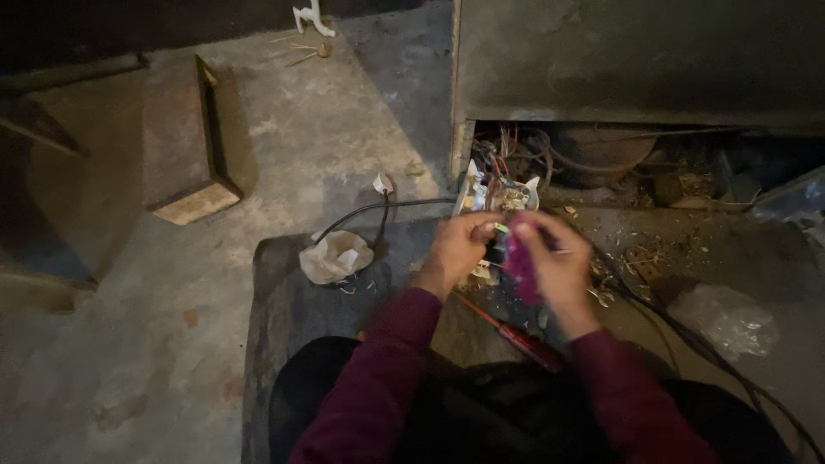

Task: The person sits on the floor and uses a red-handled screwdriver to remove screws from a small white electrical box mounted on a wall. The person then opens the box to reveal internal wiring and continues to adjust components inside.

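Left hand [460, 245]: grip pinched a small dark part [497, 243].
Right hand [554, 262]: grip clenched a magenta cloth [521, 262].
Floor [326, 112]: red screwdriver [511, 333] below.

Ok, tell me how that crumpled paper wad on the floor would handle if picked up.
The crumpled paper wad probably weighs little and crushes easily, given its loose folds. It likely would not roll far, being lumpy, and might snag the black cable beside it.

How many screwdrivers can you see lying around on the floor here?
1. A red-handled screwdriver lies on the concrete floor just under the person's hands, right hand and left hand, near the knees. Others may be hidden in the dark, cluttered cavity behind.
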